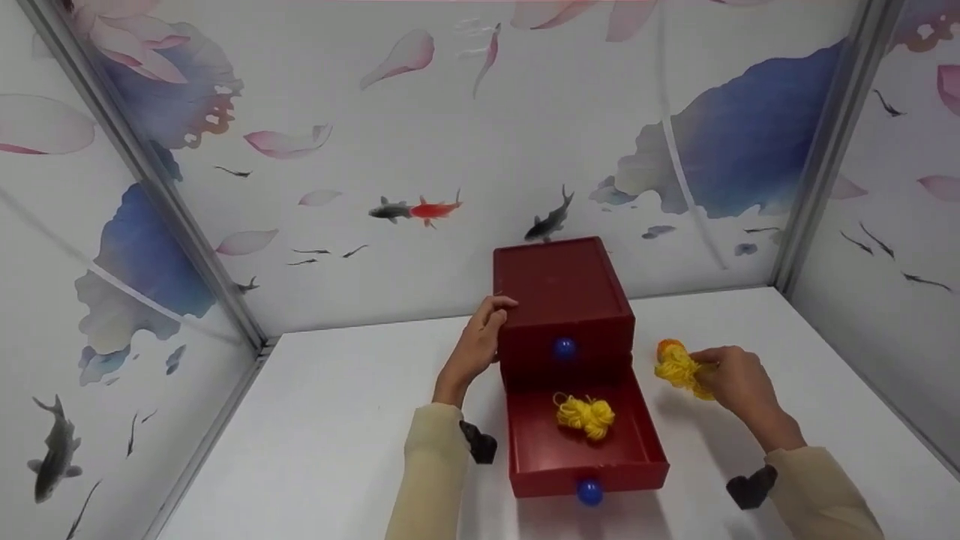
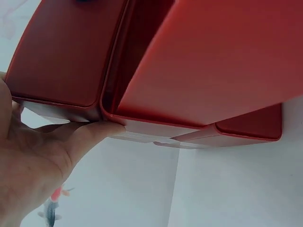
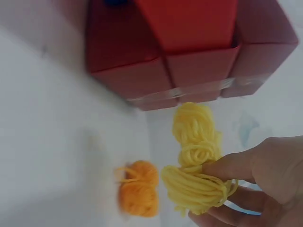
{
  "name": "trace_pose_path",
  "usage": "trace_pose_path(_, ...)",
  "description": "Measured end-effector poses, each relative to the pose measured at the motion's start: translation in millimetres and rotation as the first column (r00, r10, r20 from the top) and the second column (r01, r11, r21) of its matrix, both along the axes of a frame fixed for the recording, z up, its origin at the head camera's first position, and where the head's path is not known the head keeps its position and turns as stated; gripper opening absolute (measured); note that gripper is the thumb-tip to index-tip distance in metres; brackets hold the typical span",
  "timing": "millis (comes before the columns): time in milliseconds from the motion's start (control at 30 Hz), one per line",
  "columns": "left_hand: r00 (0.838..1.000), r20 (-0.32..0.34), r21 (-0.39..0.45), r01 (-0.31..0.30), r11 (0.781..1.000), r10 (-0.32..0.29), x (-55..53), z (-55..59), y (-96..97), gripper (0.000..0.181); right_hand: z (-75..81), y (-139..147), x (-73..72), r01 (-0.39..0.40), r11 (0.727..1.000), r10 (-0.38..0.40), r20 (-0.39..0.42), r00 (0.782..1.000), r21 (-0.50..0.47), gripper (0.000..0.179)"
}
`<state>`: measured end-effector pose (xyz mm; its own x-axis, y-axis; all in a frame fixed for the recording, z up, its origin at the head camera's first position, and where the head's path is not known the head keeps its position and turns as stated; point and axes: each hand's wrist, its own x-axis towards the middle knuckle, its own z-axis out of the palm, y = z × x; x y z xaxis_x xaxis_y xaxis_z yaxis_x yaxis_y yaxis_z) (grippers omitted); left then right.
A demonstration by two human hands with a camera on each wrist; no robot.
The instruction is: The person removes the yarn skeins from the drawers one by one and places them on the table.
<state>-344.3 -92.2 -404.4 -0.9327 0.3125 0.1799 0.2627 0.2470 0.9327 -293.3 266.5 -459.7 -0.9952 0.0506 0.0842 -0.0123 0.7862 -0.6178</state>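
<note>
My left hand [image 1: 478, 341] holds the upper left edge of a dark red drawer cabinet [image 1: 555, 277]. Its fingers bend over the top edge, and in the left wrist view the thumb [image 2: 99, 132] lies along the side. A lower drawer [image 1: 536, 450] with a blue ball knob [image 1: 590, 493] is pulled out. Inside that drawer lies a tied bundle of yellow yarn [image 1: 585, 417]. Right of the cabinet, my right hand [image 1: 742, 382] pinches another yellow yarn bundle [image 3: 194, 184] at its middle. Beyond it, an orange yarn bundle [image 3: 139, 189] rests on the table.
The white table [image 1: 352, 435] is enclosed by printed panels with fish and petals, the back panel [image 1: 465, 150] standing close behind the cabinet. A second blue knob [image 1: 565, 348] sits on the top drawer's front. Metal posts [image 1: 825, 150] mark the corners.
</note>
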Motion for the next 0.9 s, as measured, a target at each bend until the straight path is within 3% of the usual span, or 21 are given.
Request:
trace_pose_path(200,0.999,0.028,0.016,0.038,0.999,-0.039,2.8,1.7,0.4,0.029,-33.3,11.4,-5.1,0.021,1.0,-0.021,0.05,0.999,0.01,0.035)
trace_pose_path(400,0.998,0.031,0.027,0.048,0.998,-0.049,2.4,2.6,0.9,0.028,-50.4,20.2,-7.1,0.03,1.0,-0.029,0.135,0.99,-0.005,0.037)
trace_pose_path(700,0.998,0.037,0.021,0.047,0.999,-0.048,2.4,3.2,-0.9,0.026,-55.7,20.6,-6.4,0.021,0.999,-0.014,0.155,0.988,-0.043,0.036)
trace_pose_path(900,0.996,0.053,0.041,0.066,0.997,-0.068,8.5,15.0,-1.5,0.027,-39.1,16.7,-6.2,0.006,1.0,-0.011,0.192,0.981,0.029,0.045)
